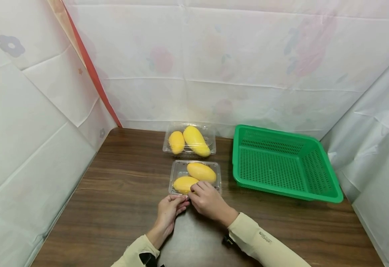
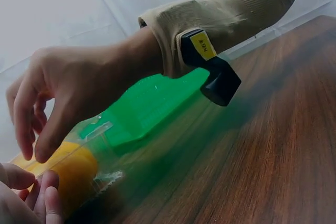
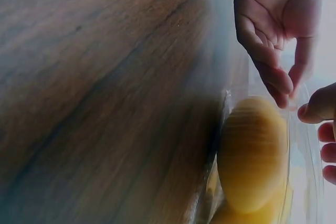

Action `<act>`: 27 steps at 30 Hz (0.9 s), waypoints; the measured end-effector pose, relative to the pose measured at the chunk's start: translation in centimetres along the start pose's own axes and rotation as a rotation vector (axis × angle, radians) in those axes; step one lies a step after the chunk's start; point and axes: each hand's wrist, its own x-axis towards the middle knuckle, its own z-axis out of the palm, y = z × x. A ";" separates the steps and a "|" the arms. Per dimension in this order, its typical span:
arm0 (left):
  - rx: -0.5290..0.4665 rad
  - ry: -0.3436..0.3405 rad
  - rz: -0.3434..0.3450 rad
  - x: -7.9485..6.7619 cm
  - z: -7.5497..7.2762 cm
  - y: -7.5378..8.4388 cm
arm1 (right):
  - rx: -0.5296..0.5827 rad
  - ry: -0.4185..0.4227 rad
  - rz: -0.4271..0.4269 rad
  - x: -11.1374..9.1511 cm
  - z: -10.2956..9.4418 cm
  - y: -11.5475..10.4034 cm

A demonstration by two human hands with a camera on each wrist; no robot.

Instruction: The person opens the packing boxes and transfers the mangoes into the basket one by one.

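Note:
Two yellow mangoes point(image 1: 201, 172) lie in the nearer clear plastic box point(image 1: 177, 168), in the middle of the table. At its front edge my left hand point(image 1: 169, 213) pinches the thin clear rim between thumb and fingers; the right wrist view shows this left hand point(image 3: 278, 24) too. My right hand point(image 1: 211, 202) is bent over the front right of the box, partly hiding the nearer mango point(image 3: 252, 153). In the left wrist view the right hand point(image 2: 79, 85) has loosely bent fingers, thumb and forefinger apart just above the rim, with nothing visible between them.
Behind, against the white sheet backdrop point(image 1: 197, 55), stands a second clear box point(image 1: 211, 139) with a small mango point(image 1: 176, 142) and a larger one point(image 1: 196, 141). A green perforated basket point(image 1: 271, 167) stands on the right of the brown wooden table point(image 1: 121, 178).

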 end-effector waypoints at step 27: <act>-0.006 -0.033 0.031 0.4 -0.5 -0.4 | -0.168 0.004 0.006 1.5 1.2 -1.3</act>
